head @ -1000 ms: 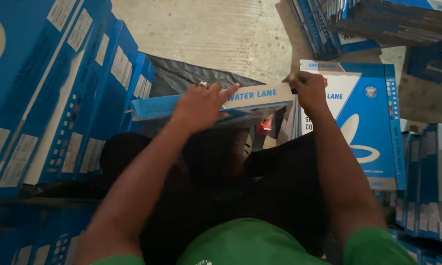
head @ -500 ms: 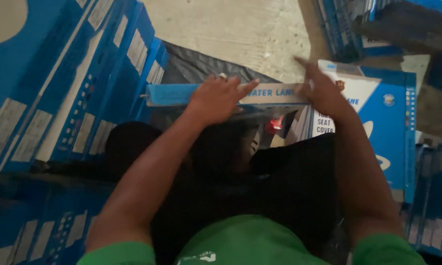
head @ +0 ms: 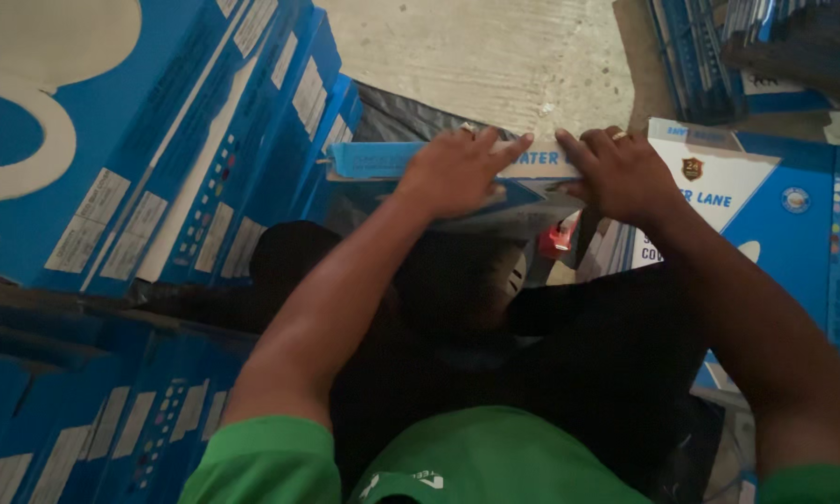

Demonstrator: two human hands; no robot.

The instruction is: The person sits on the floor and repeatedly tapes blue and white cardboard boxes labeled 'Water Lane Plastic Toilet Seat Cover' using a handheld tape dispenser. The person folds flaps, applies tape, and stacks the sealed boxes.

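Bare concrete floor [head: 495, 56] fills the top middle of the view, the one open stretch between stacks of cartons. On the person's left, four or five flat blue cartons [head: 205, 149] stand on edge, leaning like filed folders, their white label strips facing up; a further row of blue cartons [head: 84, 420] runs along the lower left, too dark to count. On the right lies one blue and white carton [head: 775, 205] flat, and beyond it, at the top right corner, a loose heap of more blue cartons [head: 747, 56] whose number cannot be told. Between the knees, on dark trousers, one flat blue box [head: 439, 168] rests with its long top edge turned upward, near the standing row but not clearly touching it. Both hands sit on that edge: the left hand [head: 462, 168] lies with fingers spread and pressed flat over the top flap, and the right hand [head: 621, 173], with a ring on one finger, bears down just beside it, fingers stretched toward the left, the two sets of fingertips nearly meeting. A crumpled dark plastic sheet [head: 401, 117] shows behind the box, and a small red object [head: 560, 238] peeks out below the right hand. Room to either side is tight.
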